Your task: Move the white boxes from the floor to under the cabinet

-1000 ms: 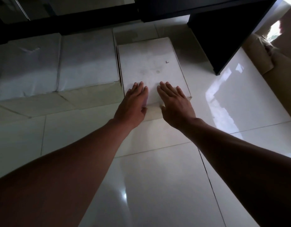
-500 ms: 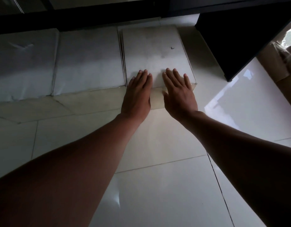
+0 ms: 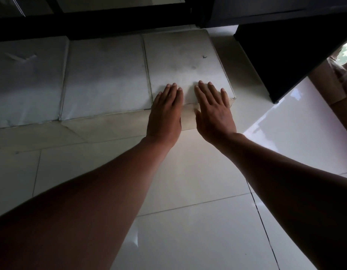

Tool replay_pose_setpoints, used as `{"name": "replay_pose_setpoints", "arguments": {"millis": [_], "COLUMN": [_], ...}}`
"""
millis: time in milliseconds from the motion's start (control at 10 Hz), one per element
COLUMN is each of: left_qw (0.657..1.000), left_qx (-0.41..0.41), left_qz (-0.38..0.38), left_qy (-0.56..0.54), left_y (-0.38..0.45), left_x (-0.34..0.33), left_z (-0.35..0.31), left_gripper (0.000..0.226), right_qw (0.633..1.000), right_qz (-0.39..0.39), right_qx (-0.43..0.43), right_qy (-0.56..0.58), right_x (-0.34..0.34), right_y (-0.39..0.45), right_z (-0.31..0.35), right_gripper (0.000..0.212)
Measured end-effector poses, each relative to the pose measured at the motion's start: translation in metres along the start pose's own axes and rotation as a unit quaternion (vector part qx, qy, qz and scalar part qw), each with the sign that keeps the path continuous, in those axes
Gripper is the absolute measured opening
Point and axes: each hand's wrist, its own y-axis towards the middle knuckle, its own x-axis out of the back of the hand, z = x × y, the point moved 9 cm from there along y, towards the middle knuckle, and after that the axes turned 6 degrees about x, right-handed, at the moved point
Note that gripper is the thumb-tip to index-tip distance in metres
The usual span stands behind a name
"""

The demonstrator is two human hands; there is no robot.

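Note:
Three flat white boxes lie side by side on the tiled floor under the dark cabinet (image 3: 285, 14). The right white box (image 3: 184, 61) has both my hands on its near edge. My left hand (image 3: 165, 112) lies flat with fingers together on its near left corner. My right hand (image 3: 213, 110) lies flat with fingers spread on its near right part. Neither hand grips the box. The middle white box (image 3: 106, 76) and the left white box (image 3: 26, 80) touch each other in a row, their far ends in the cabinet's shadow.
The cabinet's black side panel (image 3: 281, 61) stands on the floor just right of the right box. A brown cardboard box (image 3: 332, 78) sits at the far right. Glossy white floor tiles (image 3: 188, 221) stretch toward me.
The right box has slid away from me under the cabinet, until its near edge lines up roughly with the other two boxes. Both hands moved forward with it, still flat on top.

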Motion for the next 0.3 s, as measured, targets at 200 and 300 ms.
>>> {"name": "replay_pose_setpoints", "arguments": {"millis": [200,300], "left_qw": [0.999,0.998], "left_qx": [-0.003,0.029], "left_qz": [0.044,0.048], "left_qy": [-0.017,-0.014], "left_y": [0.001,0.001], "left_x": [0.018,0.044], "left_z": [-0.002,0.001], "left_gripper": [0.056,0.045], "right_qw": [0.999,0.999], "right_qz": [0.039,0.02], "right_qx": [-0.006,-0.01], "right_qy": [0.014,0.048], "right_x": [0.009,0.028], "right_y": [-0.001,-0.002], "right_z": [0.005,0.014], "right_gripper": [0.068,0.06]}}
